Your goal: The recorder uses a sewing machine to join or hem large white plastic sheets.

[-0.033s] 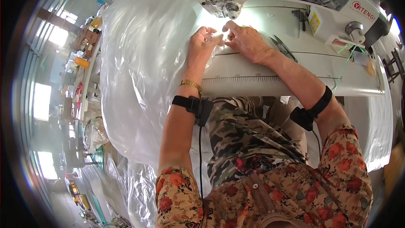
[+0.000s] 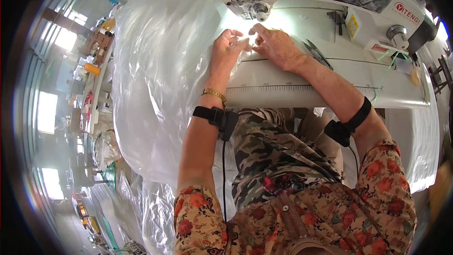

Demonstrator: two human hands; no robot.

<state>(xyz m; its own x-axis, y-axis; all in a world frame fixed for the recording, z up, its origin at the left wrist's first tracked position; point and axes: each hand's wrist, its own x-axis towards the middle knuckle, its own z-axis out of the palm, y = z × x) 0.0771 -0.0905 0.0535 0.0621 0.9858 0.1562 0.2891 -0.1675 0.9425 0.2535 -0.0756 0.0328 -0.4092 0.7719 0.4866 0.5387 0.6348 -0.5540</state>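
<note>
Both my hands are close together under the bright lamp of a sewing machine, just in front of its needle area. My left hand has its thumb and fingertips closed on an edge of a clear plastic sheet, which spreads over the left side of the table. My right hand is bent in a pinch, its fingertips almost touching the left ones. Glare washes out what lies between the right fingertips. A pair of dark-bladed snips lies beside my right wrist.
A ruler strip runs along the table's front edge. Behind my right hand lies a small black-handled tool. Green thread hangs at the right by the machine's knob. Far left, a cluttered bench holds an orange spool.
</note>
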